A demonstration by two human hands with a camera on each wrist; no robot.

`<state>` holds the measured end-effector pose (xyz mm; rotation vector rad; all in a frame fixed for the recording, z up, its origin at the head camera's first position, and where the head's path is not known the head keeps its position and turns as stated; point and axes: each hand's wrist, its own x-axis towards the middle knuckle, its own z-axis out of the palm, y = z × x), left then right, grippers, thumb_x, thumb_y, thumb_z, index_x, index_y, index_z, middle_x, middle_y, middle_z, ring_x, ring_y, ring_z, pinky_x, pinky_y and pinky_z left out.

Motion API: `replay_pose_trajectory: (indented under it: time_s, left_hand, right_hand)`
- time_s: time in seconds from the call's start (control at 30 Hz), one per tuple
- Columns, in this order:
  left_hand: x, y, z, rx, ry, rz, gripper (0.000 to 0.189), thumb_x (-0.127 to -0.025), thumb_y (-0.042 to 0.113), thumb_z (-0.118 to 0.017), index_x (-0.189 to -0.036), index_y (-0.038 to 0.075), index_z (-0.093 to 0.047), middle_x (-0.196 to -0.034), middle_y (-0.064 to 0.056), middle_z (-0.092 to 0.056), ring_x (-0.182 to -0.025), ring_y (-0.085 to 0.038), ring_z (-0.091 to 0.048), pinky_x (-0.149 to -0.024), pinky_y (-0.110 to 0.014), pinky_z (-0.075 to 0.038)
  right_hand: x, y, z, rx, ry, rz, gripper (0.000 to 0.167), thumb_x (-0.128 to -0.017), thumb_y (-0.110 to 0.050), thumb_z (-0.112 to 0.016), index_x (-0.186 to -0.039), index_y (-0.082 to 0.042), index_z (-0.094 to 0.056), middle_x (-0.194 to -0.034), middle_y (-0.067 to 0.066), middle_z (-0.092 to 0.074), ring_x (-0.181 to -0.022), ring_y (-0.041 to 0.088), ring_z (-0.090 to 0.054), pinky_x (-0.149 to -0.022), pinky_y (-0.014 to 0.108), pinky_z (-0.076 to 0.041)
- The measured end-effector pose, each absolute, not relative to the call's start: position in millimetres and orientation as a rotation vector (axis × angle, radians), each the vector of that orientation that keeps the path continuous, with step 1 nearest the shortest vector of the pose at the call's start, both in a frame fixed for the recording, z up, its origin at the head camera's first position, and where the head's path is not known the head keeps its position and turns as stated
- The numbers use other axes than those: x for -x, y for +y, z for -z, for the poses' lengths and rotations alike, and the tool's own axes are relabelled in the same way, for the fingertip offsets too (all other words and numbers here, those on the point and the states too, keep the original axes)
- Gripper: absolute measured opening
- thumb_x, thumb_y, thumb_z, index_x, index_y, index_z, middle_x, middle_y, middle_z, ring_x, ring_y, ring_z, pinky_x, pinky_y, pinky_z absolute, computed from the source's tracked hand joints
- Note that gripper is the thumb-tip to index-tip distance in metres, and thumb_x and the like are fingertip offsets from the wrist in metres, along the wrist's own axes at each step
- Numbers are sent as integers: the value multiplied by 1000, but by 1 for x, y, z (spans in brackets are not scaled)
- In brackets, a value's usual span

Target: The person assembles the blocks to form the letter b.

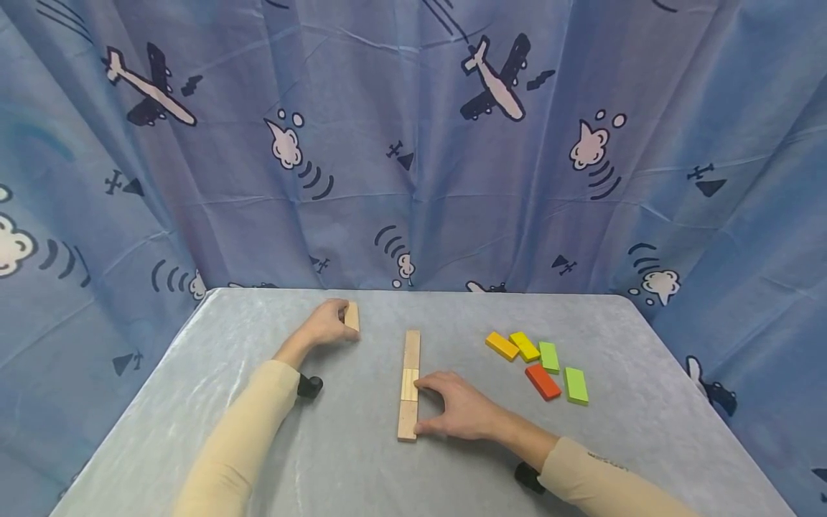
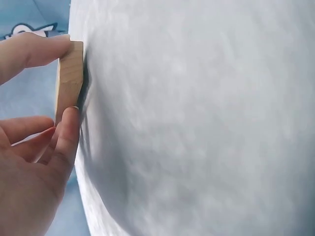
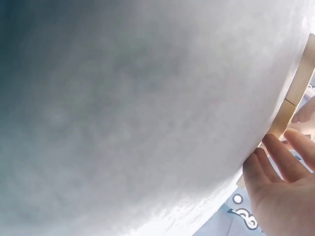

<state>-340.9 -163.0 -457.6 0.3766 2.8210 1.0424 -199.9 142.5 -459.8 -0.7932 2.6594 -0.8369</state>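
Near the back left of the table, my left hand (image 1: 328, 323) pinches a plain wooden block (image 1: 352, 316) between thumb and fingers. The left wrist view shows the same wooden block (image 2: 71, 73) with the thumb at one end and fingertips at the other. Three more wooden blocks (image 1: 412, 350) form a straight row, end to end, mid-table. My right hand (image 1: 461, 408) lies along the row's right side. Its fingertips are at the middle block (image 1: 410, 385) and its thumb at the nearest block (image 1: 407, 420). Both hands' palms face the row's side of the table.
Right of the row lie an orange block (image 1: 502, 346), a yellow block (image 1: 524, 347), a red block (image 1: 543, 382) and two green blocks (image 1: 576, 386), scattered close together. A pale cloth covers the table (image 1: 349, 459). A blue patterned curtain (image 1: 413, 143) hangs behind its back edge.
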Motion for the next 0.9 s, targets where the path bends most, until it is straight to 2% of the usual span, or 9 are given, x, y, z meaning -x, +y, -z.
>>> replay_pose_trajectory:
  time_s: [0.13,0.4,0.7,0.9]
  left_hand:
    - [342,-154,456,-394,2821,-1027,87,-75,23,-82,-145,-12,-43,-136,-26,-56,-117,-34,-56,-107,-49,-41]
    - [342,-132,449,-428,2820,-1023,86,-74,23,-81,-146,-8,-45,-143,-26,-53,-126,-38,-56,-107,-49,-43]
    - [344,-108,439,-516,2836,-1037,85,-73,21,-81,-144,-9,-47,-134,-24,-58,-117,-36,-59,-101,-47,-47]
    - [348,-96,440,-524,2818,-1070,83,-75,22,-82,-145,-8,-47,-139,-23,-55,-120,-35,-59,-101,-46,-48]
  right_hand:
    - [200,142,460,787,2657,834,75,-80,-48,-83,-139,-6,-60,-138,9,-60,-132,31,-50,-110,53,-38]
    - [200,142,460,780,2657,843,76,-80,-48,-83,-139,-6,-60,-138,10,-60,-132,32,-50,-111,53,-37]
    - [200,141,459,779,2655,846,76,-80,-47,-84,-138,-6,-60,-138,11,-60,-132,32,-50,-111,53,-37]
    - [200,141,458,771,2647,840,76,-80,-48,-83,-139,-7,-60,-138,10,-59,-133,32,-50,-111,53,-37]
